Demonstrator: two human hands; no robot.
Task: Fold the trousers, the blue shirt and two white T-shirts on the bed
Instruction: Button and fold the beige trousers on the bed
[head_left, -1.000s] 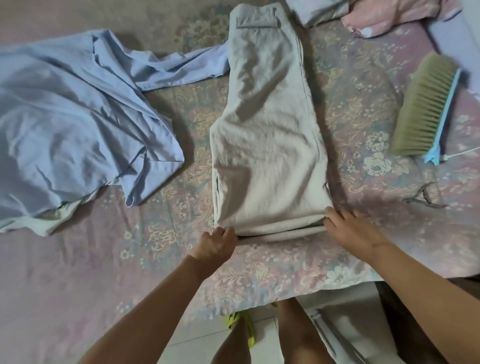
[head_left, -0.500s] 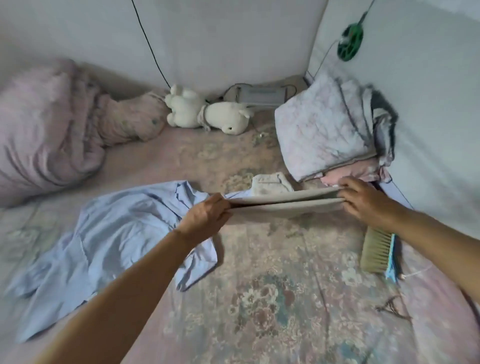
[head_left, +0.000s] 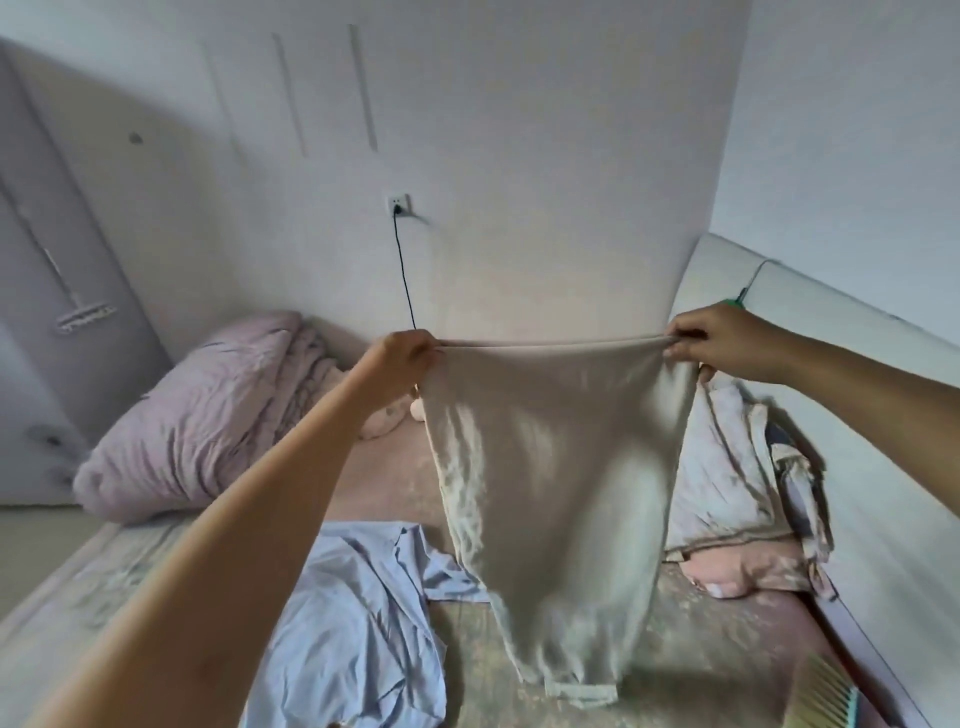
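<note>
Trousers hang over floral bed beside white wall

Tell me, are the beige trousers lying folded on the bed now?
No. The trousers hang in the air, their top edge pinched by the left hand and right hand.

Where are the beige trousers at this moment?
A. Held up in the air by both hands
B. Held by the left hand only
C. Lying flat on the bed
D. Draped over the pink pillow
A: the left hand and the right hand each grip one end of the top edge, and the trousers hang down above the bed.
</note>
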